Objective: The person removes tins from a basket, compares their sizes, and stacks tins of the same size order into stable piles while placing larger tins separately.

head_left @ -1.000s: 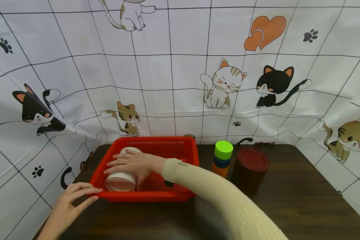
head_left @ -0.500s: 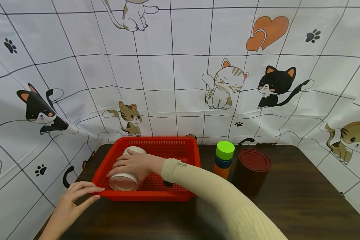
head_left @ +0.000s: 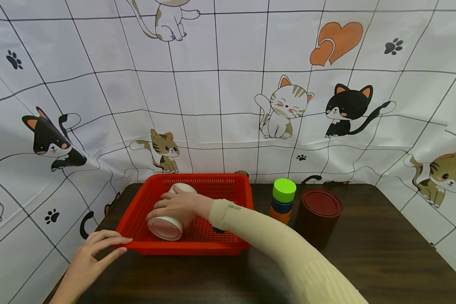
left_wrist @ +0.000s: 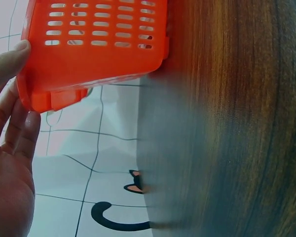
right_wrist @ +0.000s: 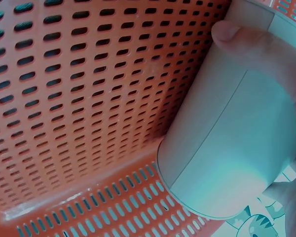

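A red perforated plastic basket [head_left: 190,248] stands on the dark table. Inside its left half a white cylindrical canister [head_left: 165,228] lies on its side, one round end facing the front. The right hand [head_left: 176,207] reaches over the canister and grips it; in the right wrist view the thumb lies along one side of the white canister [right_wrist: 222,143] and part of a finger shows on the other. At the basket's front left corner the left hand [head_left: 95,253] pinches the rim. The left wrist view has thumb and fingers on opposite sides of the red basket's rim [left_wrist: 25,94].
Right of the basket stands a green, blue and orange cylinder [head_left: 283,194], beside a brown jar with a dark red lid [head_left: 321,203]. Wooden tabletop [head_left: 380,245] extends to the right. A white cat-print sheet [head_left: 235,93] hangs behind and on both sides.
The right hand has shifted the canister to the right inside the basket. The left hand keeps its pinch on the rim, and the basket stays in place.
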### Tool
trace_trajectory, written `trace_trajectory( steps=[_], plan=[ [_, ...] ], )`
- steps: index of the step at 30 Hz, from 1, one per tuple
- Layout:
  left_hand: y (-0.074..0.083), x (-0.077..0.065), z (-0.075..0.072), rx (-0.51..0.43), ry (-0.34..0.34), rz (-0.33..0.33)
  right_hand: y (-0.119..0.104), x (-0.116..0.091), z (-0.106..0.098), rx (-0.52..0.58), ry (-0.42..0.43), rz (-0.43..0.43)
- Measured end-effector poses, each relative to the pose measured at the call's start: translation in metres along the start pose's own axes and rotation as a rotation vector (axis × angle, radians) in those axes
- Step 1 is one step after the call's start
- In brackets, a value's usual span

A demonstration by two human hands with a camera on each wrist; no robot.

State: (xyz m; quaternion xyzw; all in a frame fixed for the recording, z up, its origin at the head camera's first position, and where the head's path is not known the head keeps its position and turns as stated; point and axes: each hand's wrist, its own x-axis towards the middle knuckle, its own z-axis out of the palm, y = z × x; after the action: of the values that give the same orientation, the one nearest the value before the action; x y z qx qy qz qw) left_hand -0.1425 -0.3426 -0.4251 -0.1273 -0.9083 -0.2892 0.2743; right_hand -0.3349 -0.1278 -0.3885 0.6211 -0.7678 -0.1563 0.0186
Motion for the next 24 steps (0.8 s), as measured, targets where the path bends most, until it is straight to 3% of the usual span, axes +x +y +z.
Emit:
trace_trajectory(
  steps=[24],
  plan=[
    [0.0005, 0.0006, -0.0008, -0.014, 0.007, 0.023, 0.0004, -0.0025, -0.0023, 0.027, -0.010, 0.013]
  ],
)
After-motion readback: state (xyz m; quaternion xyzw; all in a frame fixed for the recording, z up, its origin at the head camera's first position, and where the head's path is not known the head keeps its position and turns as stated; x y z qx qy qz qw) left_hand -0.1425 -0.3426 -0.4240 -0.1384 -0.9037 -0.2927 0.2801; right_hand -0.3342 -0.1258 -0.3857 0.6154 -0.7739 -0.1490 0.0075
